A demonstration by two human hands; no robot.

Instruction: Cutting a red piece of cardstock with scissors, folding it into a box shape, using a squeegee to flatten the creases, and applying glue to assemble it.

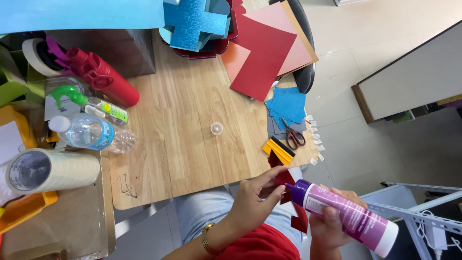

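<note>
The person sits at the near edge of the wooden tabletop (192, 135), both hands held low over the lap, just off the table's front edge. The right hand (332, 224) is wrapped firmly around a purple glue bottle (344, 216), whose long axis runs from the white base at lower right up to the dark purple nozzle at upper left. That nozzle points straight at the left hand (255, 200) and sits just beside a small dark red paper piece (285, 180). The left hand pinches this piece between thumb and fingertips, with the fingers narrow around its edge and the rest of the paper hanging down between the two hands. So the paper lies to the left of the bottle tip, almost touching it, and the left hand is the nearer one to it. A small clear cap (216, 128) lies alone in the middle of the tabletop, well apart from both hands. Scissors (293, 137) rest on blue paper scraps (287, 106) near the right edge, beside a yellow scraper (278, 150). Red sheets (264, 58) lie further back, and a water bottle (86, 132) and tape roll (45, 169) crowd the left side.
</note>
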